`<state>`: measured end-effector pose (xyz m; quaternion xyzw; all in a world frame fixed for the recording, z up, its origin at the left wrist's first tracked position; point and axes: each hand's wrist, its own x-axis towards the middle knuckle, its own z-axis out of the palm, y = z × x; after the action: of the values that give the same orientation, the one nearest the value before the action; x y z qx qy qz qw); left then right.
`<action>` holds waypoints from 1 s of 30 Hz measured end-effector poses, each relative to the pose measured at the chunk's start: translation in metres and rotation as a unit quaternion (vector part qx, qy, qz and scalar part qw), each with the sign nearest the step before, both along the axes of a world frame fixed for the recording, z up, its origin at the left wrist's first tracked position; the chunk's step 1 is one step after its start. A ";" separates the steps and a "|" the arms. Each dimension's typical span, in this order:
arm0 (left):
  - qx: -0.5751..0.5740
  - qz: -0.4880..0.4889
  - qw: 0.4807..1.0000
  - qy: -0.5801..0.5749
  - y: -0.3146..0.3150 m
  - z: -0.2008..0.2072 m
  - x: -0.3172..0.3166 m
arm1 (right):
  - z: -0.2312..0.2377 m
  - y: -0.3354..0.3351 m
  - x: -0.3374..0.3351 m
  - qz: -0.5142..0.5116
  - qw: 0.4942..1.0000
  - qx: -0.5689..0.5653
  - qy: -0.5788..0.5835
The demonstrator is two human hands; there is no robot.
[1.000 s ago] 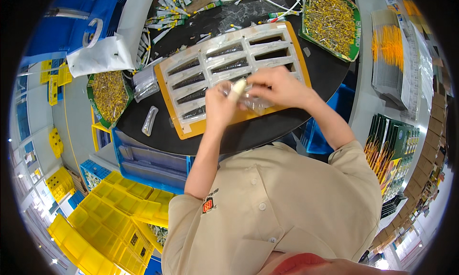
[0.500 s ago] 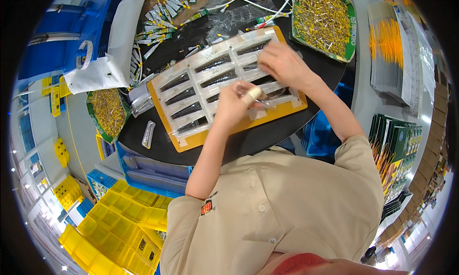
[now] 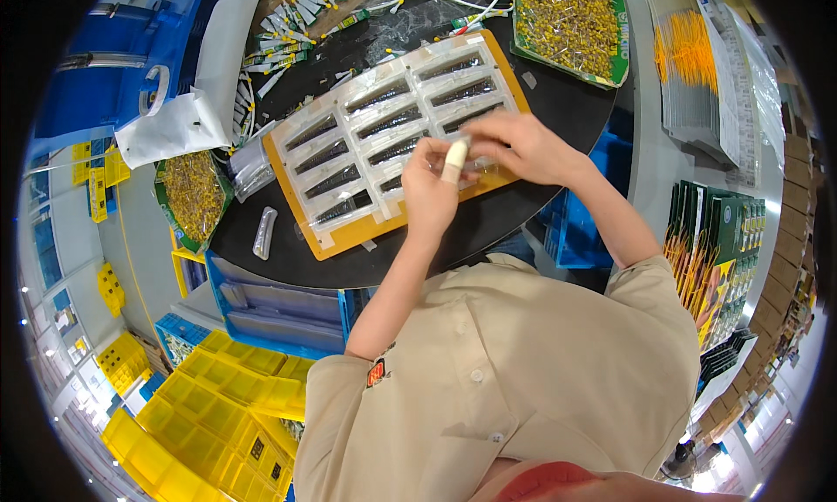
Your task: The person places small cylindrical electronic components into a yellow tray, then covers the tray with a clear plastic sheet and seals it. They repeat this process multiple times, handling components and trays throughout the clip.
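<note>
A yellow-orange board lies tilted on the table, with rows of white-framed slots on it. Dark, tapered pieces under clear film fill the slots I can see. My left hand is over the lower right part of the board, its fingers closed in a pinch and a pale finger cot on one of them. Close beside it, my right hand has its fingers bent together, slightly blurred. Whatever lies between the two hands is hidden by the fingers, as are the slots beneath.
Green boxes of small yellow-tipped pieces stand at the back right and at the left. Small tubes are strewn at the back left. A clear plastic piece lies left of the board. Yellow bins stand low at the left.
My right hand has come down from the board's upper right slots to beside my left hand. Clear plastic seen between the hands earlier is now hidden. The view has shifted slightly.
</note>
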<state>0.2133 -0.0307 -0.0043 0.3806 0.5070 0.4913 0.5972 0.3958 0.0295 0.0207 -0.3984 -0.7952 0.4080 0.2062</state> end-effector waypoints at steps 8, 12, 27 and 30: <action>0.202 -0.061 0.804 0.556 -0.041 0.033 -0.105 | -0.015 -0.003 0.016 -0.001 0.963 0.233 -0.134; 0.063 -0.187 0.674 0.712 -0.049 0.012 -0.154 | -0.007 0.058 0.012 0.055 0.972 0.212 -0.083; 0.090 -0.244 0.733 0.629 -0.040 0.001 -0.150 | -0.010 0.212 -0.001 0.023 0.985 0.154 -0.081; 0.089 -0.265 0.740 0.612 -0.045 0.002 -0.145 | -0.013 0.154 0.022 -0.027 0.983 0.180 0.040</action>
<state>0.0679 -0.0760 -0.0019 0.7699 0.5958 0.0171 0.2280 0.4177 0.1836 0.0077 -0.3593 -0.8358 0.2683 0.3167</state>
